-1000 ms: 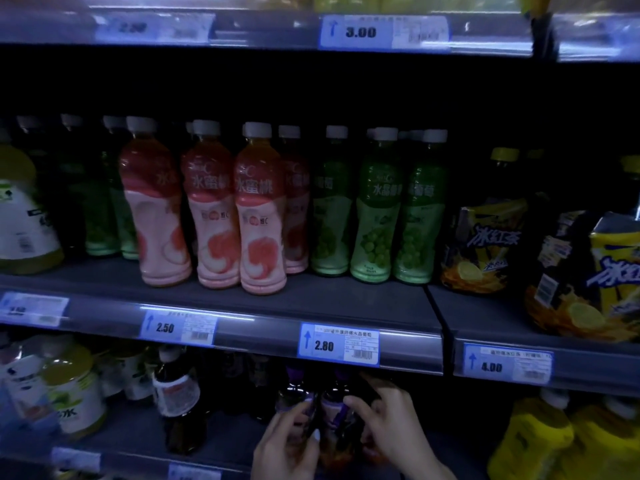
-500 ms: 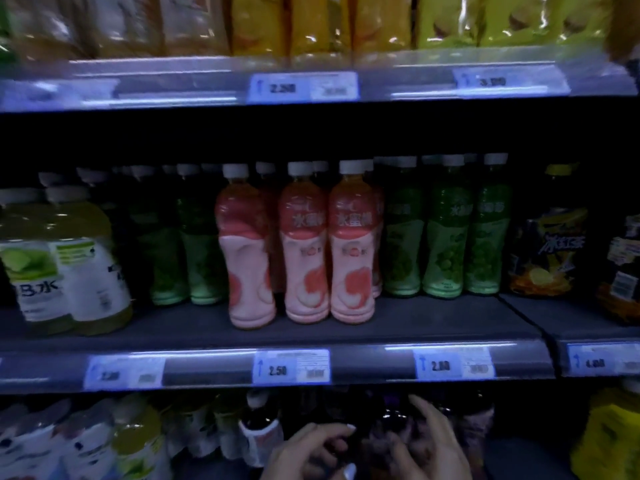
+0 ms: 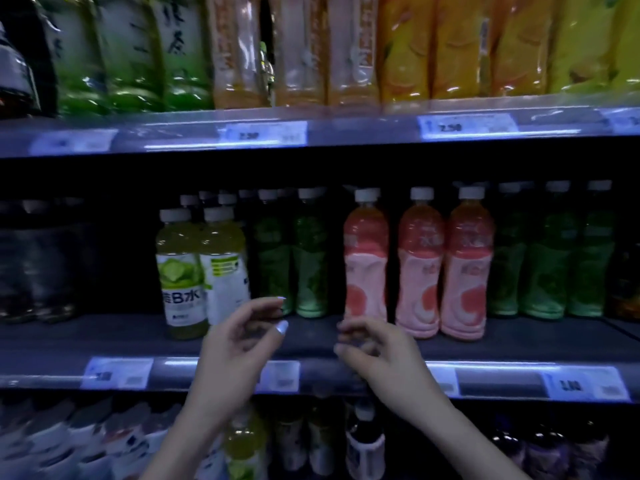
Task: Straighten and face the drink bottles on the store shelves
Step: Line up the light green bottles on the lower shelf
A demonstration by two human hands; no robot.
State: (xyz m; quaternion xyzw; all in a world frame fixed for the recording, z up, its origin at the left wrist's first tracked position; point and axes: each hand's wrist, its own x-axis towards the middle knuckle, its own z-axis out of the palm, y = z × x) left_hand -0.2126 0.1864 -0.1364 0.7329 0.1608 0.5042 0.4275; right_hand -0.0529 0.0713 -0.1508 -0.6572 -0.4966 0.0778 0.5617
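At middle shelf [image 3: 104,336] edge: left hand [image 3: 239,344] and right hand [image 3: 377,351] raised, fingers loosely curled, gripping nothing, near pink bottles [image 3: 419,268].

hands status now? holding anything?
Left hand: open, fingers loosely curled, holding nothing, raised before the middle shelf.
Right hand: open, fingers curled, holding nothing, just short of the pink bottle.

Glossy plastic bottles [image 3: 365,265] w/ shiny wraps; matt grey shelf [image 3: 104,334].
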